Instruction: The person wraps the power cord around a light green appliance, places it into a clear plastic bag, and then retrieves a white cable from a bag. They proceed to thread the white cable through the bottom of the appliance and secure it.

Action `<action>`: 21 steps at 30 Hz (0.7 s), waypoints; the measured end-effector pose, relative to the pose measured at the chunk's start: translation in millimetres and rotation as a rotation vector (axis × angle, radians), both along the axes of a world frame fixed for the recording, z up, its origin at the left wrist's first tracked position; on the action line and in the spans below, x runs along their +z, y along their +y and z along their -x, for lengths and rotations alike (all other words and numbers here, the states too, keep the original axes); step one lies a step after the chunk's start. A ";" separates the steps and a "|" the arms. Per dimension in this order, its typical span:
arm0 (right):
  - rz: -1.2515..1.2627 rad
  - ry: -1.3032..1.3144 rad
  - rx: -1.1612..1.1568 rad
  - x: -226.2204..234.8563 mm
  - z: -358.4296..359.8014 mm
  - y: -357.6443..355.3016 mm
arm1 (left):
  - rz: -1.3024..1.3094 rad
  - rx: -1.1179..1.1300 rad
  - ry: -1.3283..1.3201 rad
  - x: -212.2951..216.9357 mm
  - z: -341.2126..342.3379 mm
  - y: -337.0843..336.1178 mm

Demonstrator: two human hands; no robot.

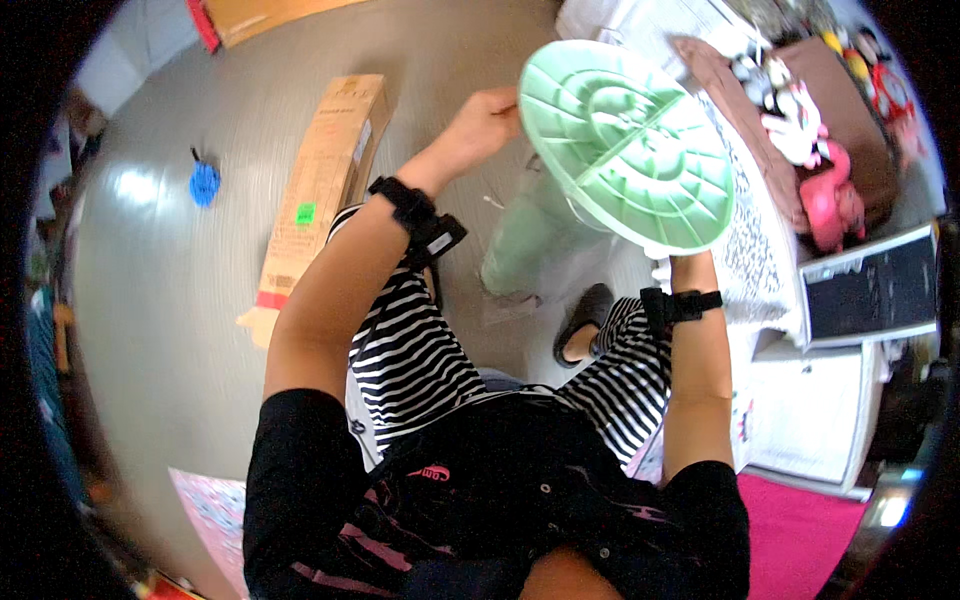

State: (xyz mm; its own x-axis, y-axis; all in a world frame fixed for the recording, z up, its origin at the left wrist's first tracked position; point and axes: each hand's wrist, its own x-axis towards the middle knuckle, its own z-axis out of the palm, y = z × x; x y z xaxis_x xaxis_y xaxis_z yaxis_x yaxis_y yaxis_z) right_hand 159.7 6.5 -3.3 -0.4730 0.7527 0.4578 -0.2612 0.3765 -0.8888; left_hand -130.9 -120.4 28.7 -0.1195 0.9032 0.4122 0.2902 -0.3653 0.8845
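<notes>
Left hand [487, 122] grips green ribbed disc [627, 145] rim; right hand apparently beneath, grip hidden.

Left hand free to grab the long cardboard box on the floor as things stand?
Probably not. The left hand is closed on the rim of the green ribbed disc, raised in front of the person. The long cardboard box lies on the floor well below and apart from it.

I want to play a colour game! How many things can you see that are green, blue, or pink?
Green: 2, the round ribbed plate held by the left hand and the right hand, and a small sticker on the cardboard box
Blue: 1, a small thing on the floor
Pink: 1, a soft toy
Total: 4
</notes>
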 end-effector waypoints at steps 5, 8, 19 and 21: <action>0.177 -0.077 -0.123 -9.6 7.9 5.1 | 0.158 -0.142 -0.239 -2.2 -8.7 10.6; 0.264 -0.145 -0.188 -4.3 26.8 5.9 | -0.189 -0.045 -0.040 -33.7 -6.7 46.9; 0.249 -0.346 -0.344 0.9 7.2 12.4 | -0.234 -0.271 -0.022 -24.6 -4.6 74.6; 0.252 -0.357 -0.354 -2.4 5.7 11.6 | -0.169 -0.349 -0.094 -28.2 -7.3 80.1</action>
